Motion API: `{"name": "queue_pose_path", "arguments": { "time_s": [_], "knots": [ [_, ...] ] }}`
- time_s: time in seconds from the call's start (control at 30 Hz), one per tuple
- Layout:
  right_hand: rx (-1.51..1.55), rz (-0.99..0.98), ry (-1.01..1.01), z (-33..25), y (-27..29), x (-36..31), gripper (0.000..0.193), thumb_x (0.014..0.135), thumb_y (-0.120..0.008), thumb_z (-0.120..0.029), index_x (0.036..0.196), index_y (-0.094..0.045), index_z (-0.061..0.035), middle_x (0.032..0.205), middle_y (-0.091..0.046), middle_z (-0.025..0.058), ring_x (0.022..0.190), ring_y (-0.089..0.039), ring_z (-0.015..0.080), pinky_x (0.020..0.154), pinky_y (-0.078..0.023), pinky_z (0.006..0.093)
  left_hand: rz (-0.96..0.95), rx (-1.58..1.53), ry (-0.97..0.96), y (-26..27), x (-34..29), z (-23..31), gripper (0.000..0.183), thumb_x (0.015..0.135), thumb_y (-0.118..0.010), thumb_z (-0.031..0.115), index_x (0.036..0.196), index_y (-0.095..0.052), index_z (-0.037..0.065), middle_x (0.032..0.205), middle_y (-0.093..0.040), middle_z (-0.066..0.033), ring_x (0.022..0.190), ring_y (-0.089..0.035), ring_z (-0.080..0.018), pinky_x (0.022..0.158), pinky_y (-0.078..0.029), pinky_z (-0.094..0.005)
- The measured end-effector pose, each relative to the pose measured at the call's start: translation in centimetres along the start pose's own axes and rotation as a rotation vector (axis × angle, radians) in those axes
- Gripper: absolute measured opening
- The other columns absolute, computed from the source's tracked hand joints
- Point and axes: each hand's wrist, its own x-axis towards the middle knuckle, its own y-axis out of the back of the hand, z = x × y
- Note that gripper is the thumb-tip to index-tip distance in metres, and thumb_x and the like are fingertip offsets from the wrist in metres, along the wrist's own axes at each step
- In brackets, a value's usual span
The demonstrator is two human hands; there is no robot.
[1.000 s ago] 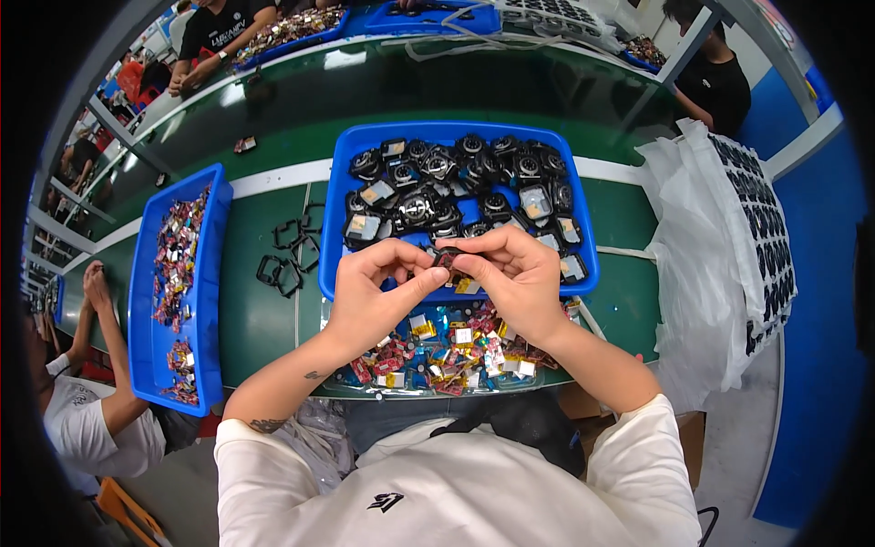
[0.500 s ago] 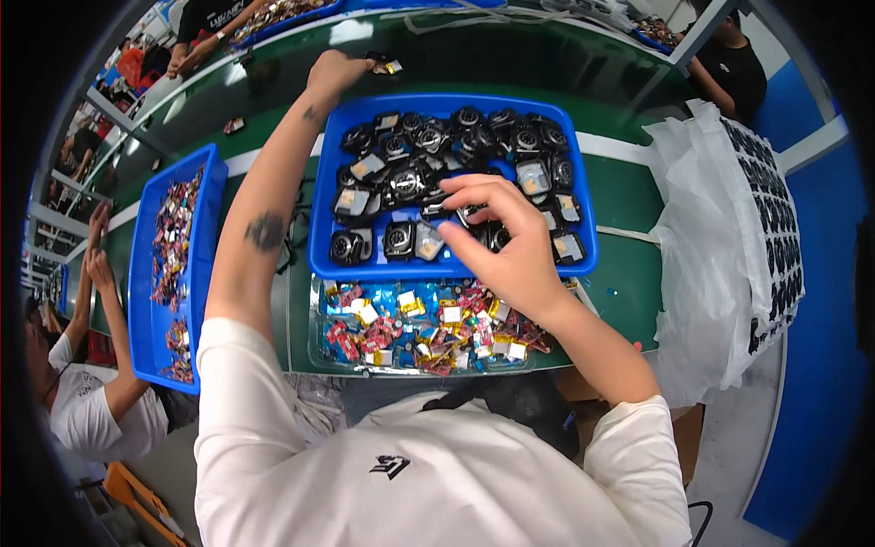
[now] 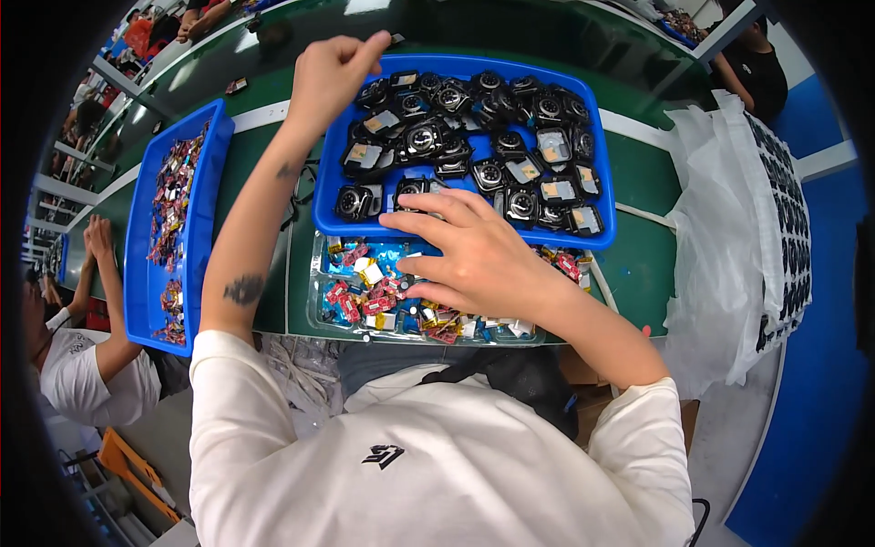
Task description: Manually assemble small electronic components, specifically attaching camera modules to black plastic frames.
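Note:
My left hand (image 3: 333, 77) is raised over the far left corner of a blue tray (image 3: 465, 64), fingers curled and holding nothing I can see. Just past its fingertip, a small part (image 3: 397, 38) lies on the green work surface. Palm down, my right hand (image 3: 469, 255) reaches over the tray's near edge with its fingers apart and empty. The tray holds many black watch cases (image 3: 422, 139), some with pale grey-white pieces. Partly under my right hand is a clear tray (image 3: 316, 305) of small red, yellow and white electronic parts (image 3: 351, 305).
Left of my arm stands a long blue bin (image 3: 137, 310) of small reddish parts. White sheeting (image 3: 706, 246) and stacked panels of black pieces (image 3: 779, 210) stand at the right. A co-worker (image 3: 96, 374) sits at the left; others are across the bench (image 3: 638, 173).
My left hand has drawn back from the small part on the far surface. My right hand has come nearer, from above the watch cases to the tray's near edge. The view has shifted.

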Motion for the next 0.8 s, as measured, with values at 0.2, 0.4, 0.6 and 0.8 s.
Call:
{"name": "queue_pose_path", "arguments": {
  "time_s": [0.2, 0.4, 0.6, 0.8],
  "knots": [
    [0.023, -0.008, 0.038, 0.1, -1.0, 0.2, 0.021, 0.064, -0.075, -0.023, 0.077, -0.067, -0.0094, 0.124, -0.051, 0.0067, 0.121, -0.041, 0.0274, 0.103, -0.029, 0.0524, -0.138, -0.433, -0.015, 1.8, -8.5, 5.6, 0.011, 0.082, -0.066, 0.012, 0.083, -0.064, 0.001, 0.074, -0.063, -0.0013, 0.064, -0.053, -0.0044, 0.057, -0.041, -0.0195],
    [0.393, 0.299, -0.105, 1.3, 0.7, 0.2, 0.010, 0.067, -0.068, -0.002, 0.077, -0.066, -0.0036, 0.090, -0.067, 0.0075, 0.083, -0.061, 0.0230, 0.076, -0.047, 0.0340, -0.223, -0.542, -0.194, 2.4, -10.8, 5.7, 0.006, 0.080, -0.064, 0.005, 0.082, -0.065, 0.000, 0.077, -0.063, -0.0054, 0.064, -0.055, -0.0087, 0.057, -0.042, -0.0208],
    [0.741, 0.420, -0.470, 1.6, 1.4, -0.4, 0.004, 0.077, -0.064, 0.001, 0.081, -0.063, -0.0002, 0.090, -0.067, 0.0080, 0.083, -0.062, 0.0133, 0.077, -0.049, 0.0277, -0.326, -0.719, -0.300, 3.0, -11.5, 5.9, 0.015, 0.073, -0.070, 0.007, 0.085, -0.066, -0.001, 0.079, -0.064, -0.0083, 0.071, -0.058, -0.0139, 0.062, -0.044, -0.0242],
    [0.904, 0.497, -0.508, 0.9, 1.6, 0.0, 0.011, 0.078, -0.065, -0.002, 0.087, -0.063, 0.0024, 0.087, -0.065, 0.0075, 0.076, -0.061, 0.0089, 0.067, -0.049, 0.0227, -0.325, -0.737, -0.238, 2.2, -12.2, 6.1, 0.018, 0.069, -0.072, -0.004, 0.087, -0.068, -0.001, 0.080, -0.067, -0.0085, 0.065, -0.057, -0.0113, 0.059, -0.045, -0.0214]
  ]
}}
